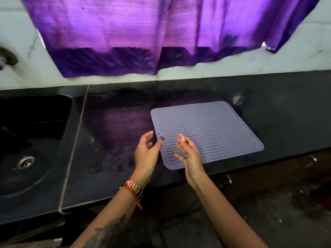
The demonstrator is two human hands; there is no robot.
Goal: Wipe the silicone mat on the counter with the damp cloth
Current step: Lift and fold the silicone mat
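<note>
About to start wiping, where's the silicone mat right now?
The silicone mat lies flat on the dark counter, right of the sink.

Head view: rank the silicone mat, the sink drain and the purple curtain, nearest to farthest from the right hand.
From the right hand:
1. Silicone mat, directly beneath the hand.
2. Sink drain, far left, in the sink.
3. Purple curtain, hanging on the back wall above the counter.
</note>
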